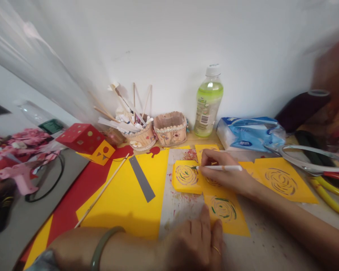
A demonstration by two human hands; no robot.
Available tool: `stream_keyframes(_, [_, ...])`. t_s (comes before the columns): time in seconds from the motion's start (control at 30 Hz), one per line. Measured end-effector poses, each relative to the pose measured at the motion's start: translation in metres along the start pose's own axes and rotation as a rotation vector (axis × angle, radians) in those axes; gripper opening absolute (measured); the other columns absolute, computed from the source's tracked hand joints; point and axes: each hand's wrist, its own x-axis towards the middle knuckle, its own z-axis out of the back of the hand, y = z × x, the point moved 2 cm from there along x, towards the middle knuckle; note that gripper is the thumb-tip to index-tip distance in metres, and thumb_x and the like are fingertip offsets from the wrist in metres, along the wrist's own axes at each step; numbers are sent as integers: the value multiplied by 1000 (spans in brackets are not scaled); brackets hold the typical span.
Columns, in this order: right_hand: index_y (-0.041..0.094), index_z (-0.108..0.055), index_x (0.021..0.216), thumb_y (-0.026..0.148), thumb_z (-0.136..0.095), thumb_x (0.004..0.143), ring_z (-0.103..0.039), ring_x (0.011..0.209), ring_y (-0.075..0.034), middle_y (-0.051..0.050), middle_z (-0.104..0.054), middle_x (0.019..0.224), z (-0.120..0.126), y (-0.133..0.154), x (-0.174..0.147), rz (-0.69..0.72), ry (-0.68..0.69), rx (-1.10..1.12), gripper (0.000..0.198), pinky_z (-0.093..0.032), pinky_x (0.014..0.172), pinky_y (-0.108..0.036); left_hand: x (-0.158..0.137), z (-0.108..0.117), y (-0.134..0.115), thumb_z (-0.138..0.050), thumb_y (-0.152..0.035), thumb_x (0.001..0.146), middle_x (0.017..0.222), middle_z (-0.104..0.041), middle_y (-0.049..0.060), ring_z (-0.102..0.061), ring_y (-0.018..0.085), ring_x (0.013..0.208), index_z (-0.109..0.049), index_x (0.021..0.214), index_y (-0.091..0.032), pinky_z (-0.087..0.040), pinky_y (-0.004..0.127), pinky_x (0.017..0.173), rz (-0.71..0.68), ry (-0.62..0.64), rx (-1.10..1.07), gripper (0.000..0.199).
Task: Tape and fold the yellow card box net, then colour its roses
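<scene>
My right hand (217,169) is closed around a white-barrelled marker (227,168). Its dark green tip touches a yellow cardboard panel (176,184), on which curved strokes form a round swirl. Below it, my left hand (197,241) lies with fingers stretched out, the fingertips at the left edge of a lower yellow panel (240,226). That panel bears a similar swirl in green and brown. A ring and a green bangle (104,244) are on the left hand and wrist. Part of the folded yellow card is hidden under my right hand.
Yellow sheet (118,203), grey strip (142,180) and wooden stick (101,192) lie left. Behind stand a decorated cup of sticks (142,139), a small basket (171,135), a green drink bottle (209,105) and tissues (251,131). A pink glue gun (18,175) lies far left; scissors (330,188) lie right.
</scene>
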Motion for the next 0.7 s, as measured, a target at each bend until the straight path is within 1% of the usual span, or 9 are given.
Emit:
stream_keyframes(0.2, [19, -42, 59, 18, -51, 68, -43, 54, -11, 4, -47, 58, 3, 3, -2, 9, 7, -17, 12, -32, 50, -24, 0, -1, 0, -52, -14, 78, 76, -70, 16, -52, 17, 38, -62, 81, -8, -28, 25, 29, 0, 0, 21, 12])
stream_keyframes(0.37, [20, -41, 58, 17, -50, 66, -42, 53, -10, 3, -47, 57, 2, 5, -3, -29, 4, 10, 12, -31, 49, -24, -2, -1, 0, -52, -16, 78, 77, -70, 16, -54, 17, 41, -62, 83, -8, -30, 25, 31, -12, 4, 17, 13])
stream_keyframes(0.53, [20, -43, 59, 19, -50, 67, -42, 54, -11, 3, -48, 57, 2, 3, -3, -44, -18, 63, 11, -31, 48, -24, 0, 0, 1, -52, -12, 76, 74, -70, 16, -54, 17, 39, -62, 80, -8, -29, 25, 29, 7, -3, 8, 11])
stream_keyframes(0.7, [20, -42, 58, 18, -50, 67, -42, 53, -10, 3, -47, 57, 3, 4, -4, -37, -2, 29, 12, -30, 48, -24, 0, 0, 0, -52, -14, 77, 76, -70, 16, -55, 17, 39, -61, 82, -8, -31, 25, 29, 4, 9, 4, 12])
